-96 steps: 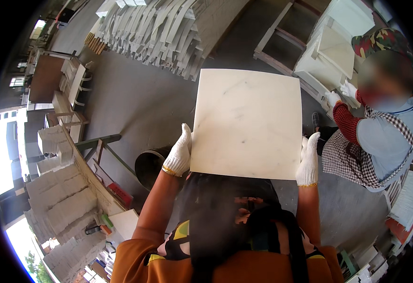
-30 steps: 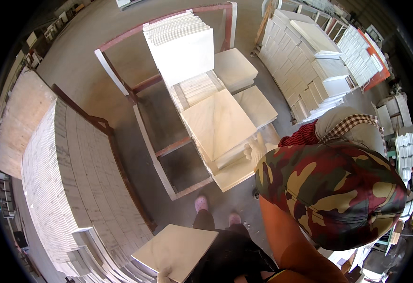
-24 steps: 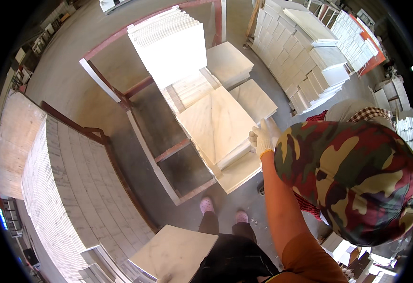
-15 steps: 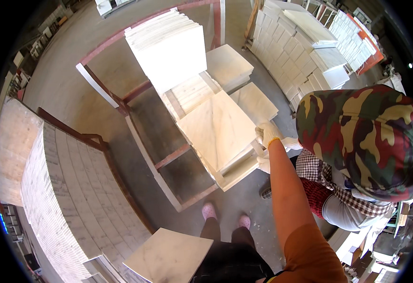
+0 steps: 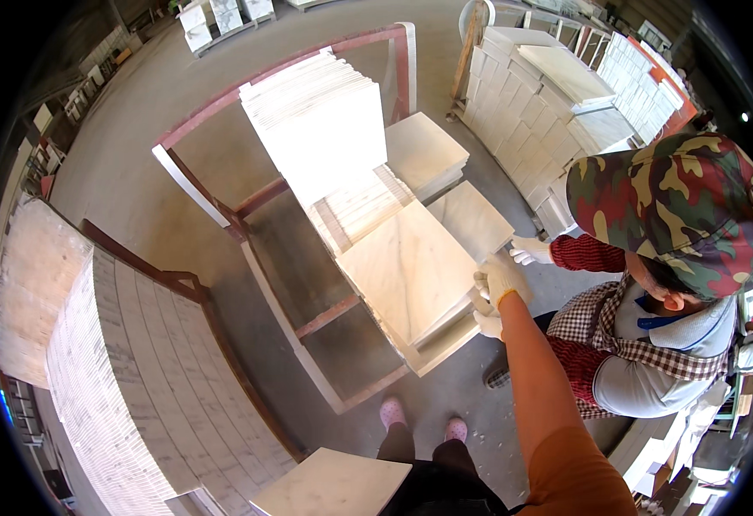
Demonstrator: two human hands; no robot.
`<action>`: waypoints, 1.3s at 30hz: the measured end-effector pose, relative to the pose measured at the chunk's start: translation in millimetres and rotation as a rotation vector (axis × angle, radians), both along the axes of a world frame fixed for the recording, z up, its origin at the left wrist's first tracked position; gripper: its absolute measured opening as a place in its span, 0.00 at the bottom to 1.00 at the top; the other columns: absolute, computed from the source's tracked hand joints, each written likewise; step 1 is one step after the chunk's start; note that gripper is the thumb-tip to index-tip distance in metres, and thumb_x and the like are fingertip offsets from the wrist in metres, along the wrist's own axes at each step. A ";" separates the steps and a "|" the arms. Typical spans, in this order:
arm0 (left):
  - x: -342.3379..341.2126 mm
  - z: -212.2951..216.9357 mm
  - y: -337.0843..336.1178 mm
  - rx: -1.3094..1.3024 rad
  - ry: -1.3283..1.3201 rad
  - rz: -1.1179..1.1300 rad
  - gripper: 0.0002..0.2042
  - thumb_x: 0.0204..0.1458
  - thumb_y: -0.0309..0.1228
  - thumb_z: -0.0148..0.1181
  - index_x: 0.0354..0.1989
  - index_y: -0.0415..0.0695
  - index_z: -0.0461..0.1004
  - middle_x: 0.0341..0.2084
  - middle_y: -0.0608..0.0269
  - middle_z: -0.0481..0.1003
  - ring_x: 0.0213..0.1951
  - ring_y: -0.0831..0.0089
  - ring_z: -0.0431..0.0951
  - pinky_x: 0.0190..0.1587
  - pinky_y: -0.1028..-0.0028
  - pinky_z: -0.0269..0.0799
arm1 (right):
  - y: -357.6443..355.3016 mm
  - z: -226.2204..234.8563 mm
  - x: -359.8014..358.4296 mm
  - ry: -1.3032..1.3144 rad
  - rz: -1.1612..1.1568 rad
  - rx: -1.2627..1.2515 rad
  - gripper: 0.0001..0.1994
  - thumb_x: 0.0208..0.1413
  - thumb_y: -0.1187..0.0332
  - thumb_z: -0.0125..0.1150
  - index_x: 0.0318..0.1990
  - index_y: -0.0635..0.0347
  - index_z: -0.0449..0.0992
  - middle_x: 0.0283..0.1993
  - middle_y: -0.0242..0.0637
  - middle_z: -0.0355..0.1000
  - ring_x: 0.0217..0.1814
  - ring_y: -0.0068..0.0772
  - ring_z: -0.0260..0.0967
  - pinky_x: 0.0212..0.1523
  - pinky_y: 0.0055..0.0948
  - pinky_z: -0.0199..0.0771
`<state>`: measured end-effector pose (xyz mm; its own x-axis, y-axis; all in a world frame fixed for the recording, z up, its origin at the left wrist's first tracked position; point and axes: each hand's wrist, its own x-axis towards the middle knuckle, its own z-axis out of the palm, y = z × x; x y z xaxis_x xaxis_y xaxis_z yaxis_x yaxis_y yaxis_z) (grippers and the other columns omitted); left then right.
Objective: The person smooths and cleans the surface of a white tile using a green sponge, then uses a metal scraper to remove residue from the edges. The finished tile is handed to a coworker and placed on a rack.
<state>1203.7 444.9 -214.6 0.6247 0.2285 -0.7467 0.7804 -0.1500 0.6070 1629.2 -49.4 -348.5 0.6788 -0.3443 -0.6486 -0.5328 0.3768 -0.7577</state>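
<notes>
My right hand (image 5: 500,280), in a pale work glove, is at the right corner of a cream marble tile (image 5: 411,271) with grey veins. Its fingers are curled at the tile's edge. This tile lies on top of a wooden support on a frame. Another person's gloved hand (image 5: 488,325) is just below mine, near the same edge. That person's other gloved hand (image 5: 530,251) is above and to the right. A second marble tile (image 5: 333,487) juts in beside my legs at the lower edge; what holds it is hidden. My left hand is out of view.
A reddish metal frame (image 5: 213,202) carries a row of upright tiles (image 5: 320,129). Low tile stacks (image 5: 428,150) stand beside it. At left is a long row of slabs (image 5: 161,361); at the right back, a tall tile stack (image 5: 514,112). A person in a camouflage cap (image 5: 678,215) leans in from the right.
The co-worker has straightened and drawn one gloved hand away from the tile's corner, up and right. My right hand stays at that corner. The whole view has shifted slightly.
</notes>
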 end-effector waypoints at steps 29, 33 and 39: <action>13.9 28.2 -62.9 -0.529 -0.093 0.759 0.28 0.50 0.20 0.52 0.63 0.32 0.61 0.55 0.42 0.71 0.56 0.45 0.74 0.61 0.44 0.71 | 33.1 62.6 -117.8 -0.194 0.061 0.124 0.29 0.64 0.56 0.57 0.70 0.55 0.63 0.47 0.42 0.75 0.35 0.31 0.75 0.32 0.28 0.74; 9.6 31.2 -71.2 0.093 -0.081 0.108 0.20 0.48 0.23 0.65 0.52 0.33 0.76 0.48 0.44 0.79 0.52 0.56 0.79 0.57 0.61 0.72 | 8.2 48.8 -24.7 -0.176 0.089 0.116 0.33 0.61 0.63 0.57 0.74 0.51 0.54 0.37 0.39 0.74 0.26 0.27 0.69 0.19 0.27 0.65; 31.8 -13.4 -41.8 0.051 -0.042 0.092 0.23 0.49 0.29 0.67 0.54 0.33 0.75 0.48 0.44 0.79 0.50 0.54 0.80 0.56 0.60 0.73 | -22.8 0.3 84.7 -0.041 0.200 -0.093 0.38 0.59 0.69 0.55 0.76 0.43 0.49 0.30 0.38 0.72 0.22 0.27 0.66 0.15 0.27 0.59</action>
